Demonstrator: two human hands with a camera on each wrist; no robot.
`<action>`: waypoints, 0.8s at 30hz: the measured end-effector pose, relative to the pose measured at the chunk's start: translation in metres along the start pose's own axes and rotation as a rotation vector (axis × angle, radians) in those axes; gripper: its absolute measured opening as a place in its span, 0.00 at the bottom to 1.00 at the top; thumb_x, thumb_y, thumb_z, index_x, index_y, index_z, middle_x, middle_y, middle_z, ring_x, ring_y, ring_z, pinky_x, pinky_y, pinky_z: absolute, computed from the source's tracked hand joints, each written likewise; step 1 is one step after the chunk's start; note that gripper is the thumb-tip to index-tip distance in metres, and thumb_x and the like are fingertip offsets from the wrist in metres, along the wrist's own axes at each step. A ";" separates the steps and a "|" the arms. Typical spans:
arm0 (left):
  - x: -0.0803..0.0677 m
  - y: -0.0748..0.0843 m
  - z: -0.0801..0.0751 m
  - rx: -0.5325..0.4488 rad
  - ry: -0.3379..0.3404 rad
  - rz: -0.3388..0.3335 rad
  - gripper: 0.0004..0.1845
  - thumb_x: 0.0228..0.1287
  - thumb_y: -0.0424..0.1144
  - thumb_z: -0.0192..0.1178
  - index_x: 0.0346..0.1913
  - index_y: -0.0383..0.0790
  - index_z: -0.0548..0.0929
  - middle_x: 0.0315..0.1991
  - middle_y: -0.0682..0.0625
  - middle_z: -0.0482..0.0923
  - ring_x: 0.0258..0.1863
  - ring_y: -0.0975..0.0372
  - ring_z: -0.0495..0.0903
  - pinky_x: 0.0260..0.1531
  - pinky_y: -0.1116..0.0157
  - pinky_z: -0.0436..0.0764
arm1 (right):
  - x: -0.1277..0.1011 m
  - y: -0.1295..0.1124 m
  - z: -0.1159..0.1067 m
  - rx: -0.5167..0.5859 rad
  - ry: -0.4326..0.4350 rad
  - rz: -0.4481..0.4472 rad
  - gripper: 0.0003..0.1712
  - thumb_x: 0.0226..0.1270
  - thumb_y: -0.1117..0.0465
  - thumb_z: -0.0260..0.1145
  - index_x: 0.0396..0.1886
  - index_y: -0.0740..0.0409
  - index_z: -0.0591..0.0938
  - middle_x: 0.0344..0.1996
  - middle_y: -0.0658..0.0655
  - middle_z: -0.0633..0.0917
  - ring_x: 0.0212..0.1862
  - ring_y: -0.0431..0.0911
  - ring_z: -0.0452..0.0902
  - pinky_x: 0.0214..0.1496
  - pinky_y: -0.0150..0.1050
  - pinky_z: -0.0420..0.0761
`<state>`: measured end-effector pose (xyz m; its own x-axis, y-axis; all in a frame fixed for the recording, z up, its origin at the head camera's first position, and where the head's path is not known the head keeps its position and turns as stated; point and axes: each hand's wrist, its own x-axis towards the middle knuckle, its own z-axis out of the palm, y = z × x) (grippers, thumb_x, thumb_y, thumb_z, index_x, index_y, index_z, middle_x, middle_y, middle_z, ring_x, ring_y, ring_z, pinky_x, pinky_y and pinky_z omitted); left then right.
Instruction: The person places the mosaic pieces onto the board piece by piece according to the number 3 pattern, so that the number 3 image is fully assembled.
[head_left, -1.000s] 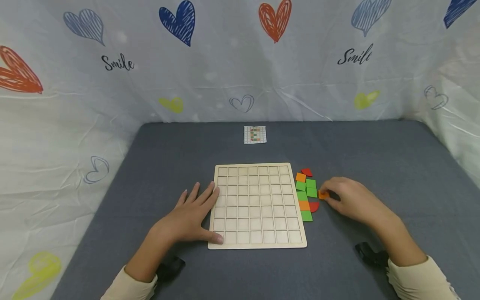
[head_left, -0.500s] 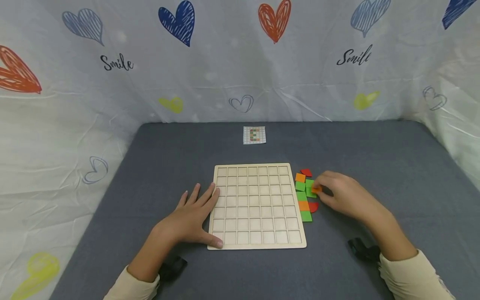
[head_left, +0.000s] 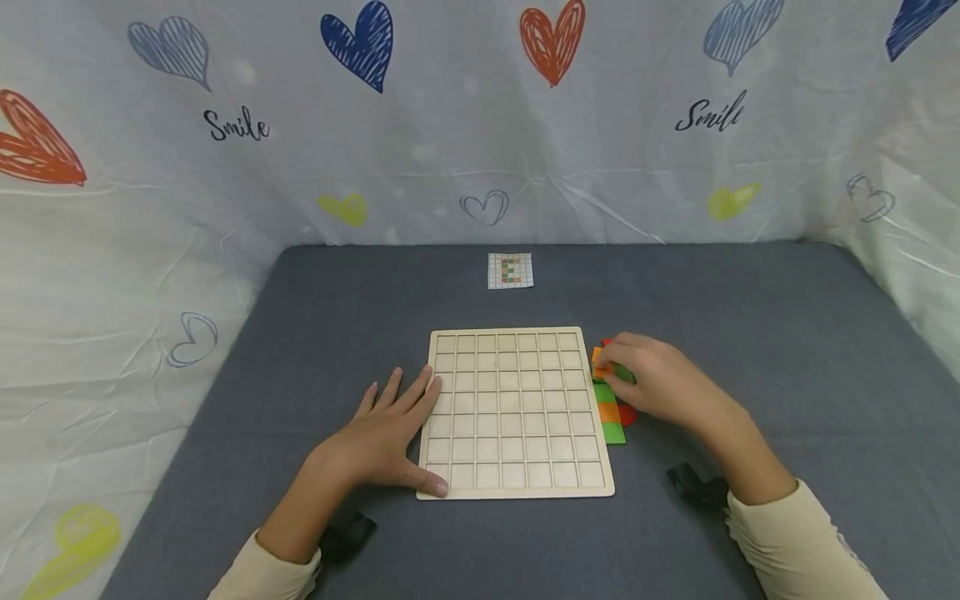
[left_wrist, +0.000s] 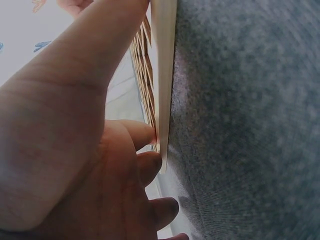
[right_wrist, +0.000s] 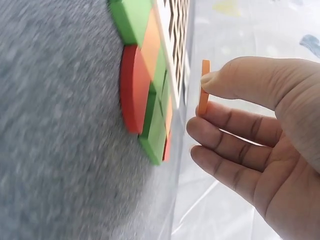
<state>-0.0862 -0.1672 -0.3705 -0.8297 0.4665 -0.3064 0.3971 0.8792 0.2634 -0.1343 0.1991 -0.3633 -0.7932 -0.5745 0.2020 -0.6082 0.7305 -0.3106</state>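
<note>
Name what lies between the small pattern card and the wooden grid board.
Nothing: in the head view only bare grey felt tabletop separates the small pattern card from the wooden grid board.

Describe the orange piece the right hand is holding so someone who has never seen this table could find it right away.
Start at the wooden grid board in the middle of the grey table; a cluster of green, orange and red tiles lies along its right edge. Above that cluster, the right hand pinches a thin orange tile. Unlike its neighbours lying flat, it is lifted and held on edge.
</note>
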 end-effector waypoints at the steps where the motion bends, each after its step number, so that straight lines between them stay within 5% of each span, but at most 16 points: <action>1: 0.000 0.000 0.000 0.001 0.001 0.000 0.67 0.27 0.80 0.54 0.71 0.49 0.40 0.71 0.54 0.30 0.67 0.48 0.29 0.60 0.44 0.38 | 0.002 -0.001 0.001 -0.001 -0.002 -0.001 0.08 0.53 0.64 0.67 0.35 0.52 0.83 0.31 0.44 0.76 0.30 0.39 0.71 0.31 0.33 0.72; 24: 0.000 -0.001 0.001 -0.015 -0.013 0.006 0.67 0.27 0.79 0.53 0.71 0.51 0.38 0.71 0.55 0.28 0.67 0.49 0.28 0.60 0.44 0.38 | 0.038 -0.020 0.015 0.062 -0.005 -0.086 0.05 0.55 0.61 0.68 0.33 0.53 0.84 0.32 0.47 0.79 0.34 0.40 0.73 0.36 0.36 0.74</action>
<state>-0.0870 -0.1681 -0.3716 -0.8223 0.4730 -0.3164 0.3957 0.8748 0.2793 -0.1522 0.1573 -0.3635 -0.7377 -0.6363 0.2255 -0.6710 0.6543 -0.3488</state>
